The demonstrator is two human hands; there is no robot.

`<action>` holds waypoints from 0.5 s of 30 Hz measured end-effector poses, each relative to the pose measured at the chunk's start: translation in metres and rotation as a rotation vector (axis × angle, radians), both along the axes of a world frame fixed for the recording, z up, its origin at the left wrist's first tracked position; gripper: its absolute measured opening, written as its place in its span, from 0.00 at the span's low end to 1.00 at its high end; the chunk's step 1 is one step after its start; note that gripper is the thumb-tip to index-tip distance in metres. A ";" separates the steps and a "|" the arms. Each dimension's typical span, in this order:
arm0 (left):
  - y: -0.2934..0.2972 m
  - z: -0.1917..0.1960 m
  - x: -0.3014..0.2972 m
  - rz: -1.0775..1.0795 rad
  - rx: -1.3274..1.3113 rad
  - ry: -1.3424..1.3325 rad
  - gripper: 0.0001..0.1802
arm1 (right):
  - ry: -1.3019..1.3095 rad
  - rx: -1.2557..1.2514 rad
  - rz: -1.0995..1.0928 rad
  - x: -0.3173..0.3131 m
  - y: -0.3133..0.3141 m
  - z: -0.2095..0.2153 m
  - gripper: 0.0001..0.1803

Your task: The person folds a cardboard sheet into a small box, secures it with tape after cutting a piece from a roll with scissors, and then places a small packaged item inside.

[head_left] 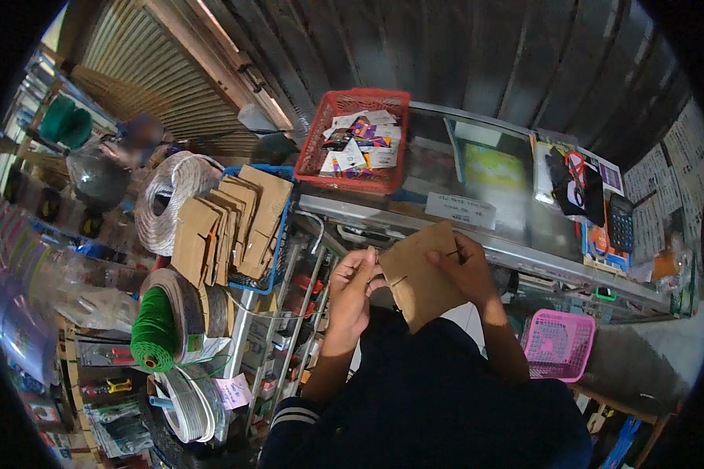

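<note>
A folded piece of brown cardboard [421, 283] with short slits is held up in front of my body. My right hand [475, 270] grips its right side, thumb on the face and fingers behind the edge. At its left edge, my left hand [350, 291] is closed in a pinch, the thumb and forefinger meeting beside the cardboard's corner. Whatever sits between those fingertips is too small to name. Similar folded cardboard pieces [262, 223] stand upright in a blue basket [284, 234] to the left.
A red basket [310, 160] of small packets and papers stands on the glass counter [508, 227]. Scissors [575, 168] and a calculator [621, 223] lie at its right. A pink basket [559, 344] sits lower right. Rope coils [192, 176] and green twine [153, 328] crowd the left.
</note>
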State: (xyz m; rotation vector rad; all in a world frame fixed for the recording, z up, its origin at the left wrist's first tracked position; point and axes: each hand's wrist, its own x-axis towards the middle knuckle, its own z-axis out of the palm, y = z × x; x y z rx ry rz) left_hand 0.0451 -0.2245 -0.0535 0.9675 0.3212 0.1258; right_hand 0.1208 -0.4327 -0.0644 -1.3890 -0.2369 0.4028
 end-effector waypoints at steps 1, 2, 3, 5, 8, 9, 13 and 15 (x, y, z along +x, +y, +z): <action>-0.003 -0.010 0.000 -0.006 -0.017 0.025 0.09 | 0.015 -0.018 -0.005 -0.001 -0.004 -0.004 0.24; -0.005 -0.019 0.000 -0.043 -0.023 0.045 0.09 | 0.029 -0.035 -0.011 -0.002 -0.008 -0.009 0.24; -0.006 -0.026 0.001 -0.079 -0.029 0.064 0.09 | 0.045 -0.060 -0.023 -0.004 -0.015 -0.018 0.23; -0.008 -0.046 0.005 -0.162 -0.018 0.093 0.11 | 0.072 -0.103 -0.049 -0.008 -0.026 -0.035 0.23; -0.011 -0.066 0.008 -0.304 -0.228 0.192 0.12 | 0.082 -0.187 -0.084 -0.018 -0.033 -0.035 0.21; -0.002 -0.088 0.009 -0.383 -0.277 0.274 0.14 | 0.078 -0.175 -0.080 -0.019 -0.034 -0.037 0.21; 0.000 -0.086 0.023 -0.374 -0.327 0.312 0.14 | 0.025 -0.167 -0.100 -0.024 -0.044 -0.058 0.19; -0.001 -0.072 0.031 -0.138 -0.167 0.394 0.12 | 0.012 -0.131 -0.133 -0.026 -0.050 -0.066 0.19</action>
